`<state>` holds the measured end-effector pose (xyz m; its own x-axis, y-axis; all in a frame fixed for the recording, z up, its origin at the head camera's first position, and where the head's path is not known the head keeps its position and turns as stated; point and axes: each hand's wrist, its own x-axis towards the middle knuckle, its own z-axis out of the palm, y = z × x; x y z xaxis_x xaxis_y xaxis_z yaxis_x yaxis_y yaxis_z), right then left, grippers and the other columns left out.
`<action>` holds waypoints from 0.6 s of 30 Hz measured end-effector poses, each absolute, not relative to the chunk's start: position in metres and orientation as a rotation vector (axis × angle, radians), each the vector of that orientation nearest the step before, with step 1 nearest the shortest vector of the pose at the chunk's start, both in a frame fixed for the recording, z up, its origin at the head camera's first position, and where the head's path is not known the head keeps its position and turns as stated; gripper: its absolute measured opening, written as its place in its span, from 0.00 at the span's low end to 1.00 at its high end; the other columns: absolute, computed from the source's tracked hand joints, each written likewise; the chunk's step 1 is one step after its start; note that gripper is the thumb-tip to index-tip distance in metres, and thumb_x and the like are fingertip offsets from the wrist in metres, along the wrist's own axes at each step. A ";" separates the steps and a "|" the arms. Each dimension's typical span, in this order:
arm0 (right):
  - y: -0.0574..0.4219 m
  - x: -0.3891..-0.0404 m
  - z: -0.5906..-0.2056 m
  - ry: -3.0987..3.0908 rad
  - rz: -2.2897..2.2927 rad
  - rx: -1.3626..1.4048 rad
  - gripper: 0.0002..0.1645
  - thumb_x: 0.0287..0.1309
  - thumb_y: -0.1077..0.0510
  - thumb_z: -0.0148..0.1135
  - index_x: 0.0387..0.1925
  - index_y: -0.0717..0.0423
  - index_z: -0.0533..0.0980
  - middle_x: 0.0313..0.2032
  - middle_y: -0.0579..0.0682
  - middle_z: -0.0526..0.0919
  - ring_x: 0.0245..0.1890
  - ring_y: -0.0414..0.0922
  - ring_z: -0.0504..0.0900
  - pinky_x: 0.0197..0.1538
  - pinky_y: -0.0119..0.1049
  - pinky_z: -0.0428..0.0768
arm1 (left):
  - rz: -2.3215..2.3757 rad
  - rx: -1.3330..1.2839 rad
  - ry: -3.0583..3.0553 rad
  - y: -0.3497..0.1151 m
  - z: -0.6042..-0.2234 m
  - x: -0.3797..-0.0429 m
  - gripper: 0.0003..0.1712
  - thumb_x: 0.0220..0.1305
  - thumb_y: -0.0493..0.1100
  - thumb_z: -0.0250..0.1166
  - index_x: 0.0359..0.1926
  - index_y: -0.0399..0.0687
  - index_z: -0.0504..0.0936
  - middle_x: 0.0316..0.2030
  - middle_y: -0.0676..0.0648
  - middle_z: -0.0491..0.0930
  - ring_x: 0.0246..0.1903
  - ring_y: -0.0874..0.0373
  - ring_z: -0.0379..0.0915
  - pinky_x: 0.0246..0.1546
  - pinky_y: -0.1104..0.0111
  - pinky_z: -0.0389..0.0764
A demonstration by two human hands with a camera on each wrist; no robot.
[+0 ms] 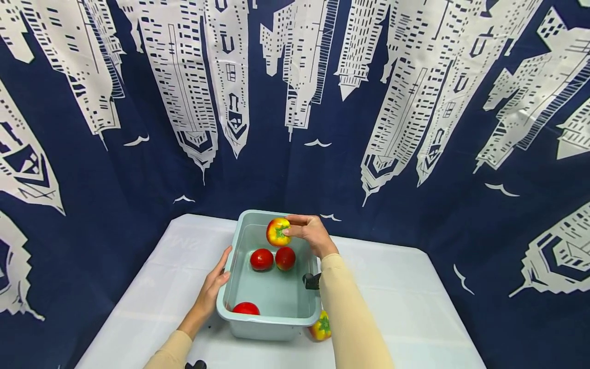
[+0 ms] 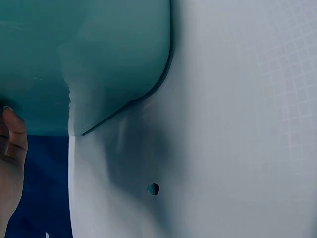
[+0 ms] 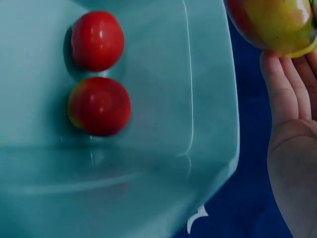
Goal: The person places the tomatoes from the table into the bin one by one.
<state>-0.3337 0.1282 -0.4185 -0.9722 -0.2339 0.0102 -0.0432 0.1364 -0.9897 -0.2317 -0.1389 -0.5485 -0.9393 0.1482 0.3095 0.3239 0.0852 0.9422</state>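
Observation:
My right hand [image 1: 314, 236] pinches a red-and-yellow fruit [image 1: 275, 233] with a green leafy top, holding it above the far end of a pale blue-green plastic bin [image 1: 269, 321]. In the right wrist view, the fingers lie under this fruit [image 3: 277, 27]. Below it, two round red fruits [image 1: 261, 260] sit side by side on the bin's floor; one shows a yellow-green patch in the right wrist view. A third red fruit [image 1: 246, 308] is partly hidden behind the near wall. Along the bin's left side, my left hand [image 1: 209, 292] rests with extended fingers against the outer wall.
Another red-and-yellow fruit [image 1: 321, 328] lies on the white table [image 1: 392, 287] by the bin's near right corner, partly covered by the right sleeve. A dark blue cloth [image 1: 295, 179] with white buildings hangs behind the table's far edge.

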 end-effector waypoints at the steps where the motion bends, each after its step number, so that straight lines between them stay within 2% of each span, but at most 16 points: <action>1: 0.125 -0.334 -0.419 2.251 -1.951 -0.284 0.25 0.47 0.66 0.71 0.51 0.60 0.81 0.46 0.54 0.86 0.39 0.42 0.84 0.46 0.33 0.81 | -1.980 -0.482 -2.213 -0.139 -0.549 -0.231 0.34 0.71 0.47 0.41 0.77 0.63 0.48 0.77 0.54 0.47 0.71 0.69 0.51 0.63 0.76 0.58; 6: 0.113 -0.332 -0.420 2.201 -1.937 -0.327 0.24 0.49 0.65 0.71 0.52 0.58 0.81 0.48 0.55 0.86 0.41 0.43 0.85 0.49 0.35 0.82 | -1.967 -0.485 -2.213 -0.141 -0.549 -0.232 0.34 0.71 0.46 0.41 0.77 0.62 0.49 0.77 0.53 0.46 0.71 0.66 0.51 0.64 0.74 0.59; 9: 0.110 -0.331 -0.419 2.137 -1.947 -0.386 0.25 0.52 0.65 0.68 0.54 0.60 0.79 0.52 0.58 0.84 0.47 0.47 0.85 0.53 0.36 0.80 | -1.970 -0.481 -2.208 -0.141 -0.549 -0.232 0.34 0.71 0.45 0.41 0.77 0.61 0.49 0.77 0.53 0.46 0.71 0.65 0.52 0.64 0.73 0.60; 12: 0.111 -0.331 -0.420 2.093 -1.979 -0.408 0.25 0.54 0.66 0.66 0.56 0.62 0.78 0.55 0.59 0.82 0.55 0.52 0.82 0.57 0.37 0.78 | -1.973 -0.482 -2.212 -0.140 -0.549 -0.233 0.35 0.70 0.46 0.42 0.77 0.62 0.49 0.77 0.53 0.46 0.70 0.65 0.53 0.66 0.61 0.61; 15: 0.115 -0.331 -0.422 2.086 -1.989 -0.381 0.25 0.55 0.67 0.65 0.56 0.62 0.77 0.55 0.60 0.82 0.58 0.54 0.79 0.57 0.37 0.78 | -1.978 -0.494 -2.211 -0.140 -0.549 -0.232 0.35 0.70 0.46 0.42 0.77 0.63 0.49 0.77 0.53 0.47 0.70 0.66 0.53 0.67 0.49 0.58; 16: 0.117 -0.331 -0.423 2.086 -1.985 -0.378 0.25 0.55 0.67 0.65 0.57 0.63 0.77 0.56 0.60 0.81 0.59 0.54 0.79 0.57 0.37 0.78 | -1.976 -0.495 -2.212 -0.140 -0.549 -0.232 0.35 0.70 0.46 0.42 0.77 0.63 0.49 0.77 0.54 0.47 0.70 0.66 0.53 0.67 0.49 0.57; 18: 0.120 -0.331 -0.425 2.084 -1.977 -0.366 0.25 0.56 0.67 0.65 0.57 0.63 0.76 0.57 0.61 0.80 0.59 0.52 0.79 0.57 0.36 0.78 | -1.964 -0.510 -2.215 -0.140 -0.550 -0.232 0.35 0.70 0.46 0.42 0.77 0.62 0.49 0.77 0.53 0.46 0.71 0.66 0.50 0.68 0.55 0.56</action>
